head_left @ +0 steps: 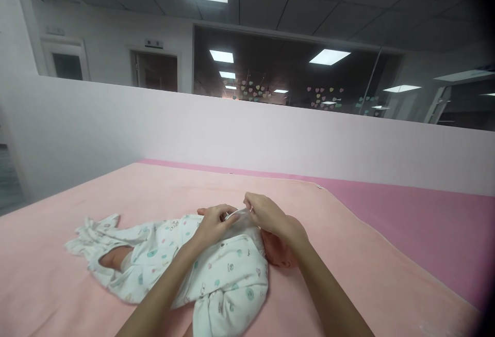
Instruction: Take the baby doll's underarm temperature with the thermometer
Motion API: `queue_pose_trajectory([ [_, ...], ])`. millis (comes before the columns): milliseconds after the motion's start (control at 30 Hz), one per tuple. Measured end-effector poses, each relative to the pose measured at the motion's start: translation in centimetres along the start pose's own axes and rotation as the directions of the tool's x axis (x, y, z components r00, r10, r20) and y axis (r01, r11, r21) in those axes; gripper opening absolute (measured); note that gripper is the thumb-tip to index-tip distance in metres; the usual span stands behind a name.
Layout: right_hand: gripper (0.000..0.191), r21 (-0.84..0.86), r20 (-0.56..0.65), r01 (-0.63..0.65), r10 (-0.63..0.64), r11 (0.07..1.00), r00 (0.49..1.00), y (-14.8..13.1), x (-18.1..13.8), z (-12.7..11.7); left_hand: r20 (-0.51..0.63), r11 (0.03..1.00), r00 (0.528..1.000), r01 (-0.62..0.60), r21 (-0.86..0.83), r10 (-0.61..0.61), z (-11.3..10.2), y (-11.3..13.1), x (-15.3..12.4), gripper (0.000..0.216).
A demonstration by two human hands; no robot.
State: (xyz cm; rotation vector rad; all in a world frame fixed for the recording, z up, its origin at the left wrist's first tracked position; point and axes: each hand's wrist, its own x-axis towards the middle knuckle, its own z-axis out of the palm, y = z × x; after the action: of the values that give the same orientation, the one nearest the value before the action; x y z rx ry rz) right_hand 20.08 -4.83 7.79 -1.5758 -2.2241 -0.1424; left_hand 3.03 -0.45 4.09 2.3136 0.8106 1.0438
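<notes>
I note the right hand pinching a raised edge of the printed garment, apparently to keep the cloth taut beside the left hand, whose thumb and fingers are narrowly parted there; whether they grip, I cannot tell. The doll lies in the garment beneath the fingers, its head right of them, partly masked by the right wrist. Pink sheet underneath; white partition beyond the fingertips.

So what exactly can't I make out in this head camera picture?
Head view: part of the lying figure's head, hidden by the right hand and right forearm.
Head view: the rest of the near sleeve, cut off by the bottom edge.
Head view: lettering on the door sign, too small.
</notes>
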Motion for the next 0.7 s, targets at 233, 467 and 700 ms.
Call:
queue_pose_trajectory([
  [233,0.025,-0.232,0.178,0.016,0.026,0.973,0.984,-1.5,-0.2,1.5,0.013,0.993,0.999,0.042,-0.111,-0.041,-0.3,-0.1,0.3,0.036],
  [467,0.028,-0.567,0.141,-0.046,0.152,0.822,0.978,-2.2,0.5,4.8,0.091,0.989,0.995,0.049,-0.137,-0.037,-0.2,0.3,0.0,0.03],
  [700,0.021,-0.522,0.091,-0.038,0.1,0.852,0.991,-1.9,0.6,3.8,0.056,0.987,0.996,0.071,-0.144,-0.064,-0.3,-0.1,0.0,0.031],
])
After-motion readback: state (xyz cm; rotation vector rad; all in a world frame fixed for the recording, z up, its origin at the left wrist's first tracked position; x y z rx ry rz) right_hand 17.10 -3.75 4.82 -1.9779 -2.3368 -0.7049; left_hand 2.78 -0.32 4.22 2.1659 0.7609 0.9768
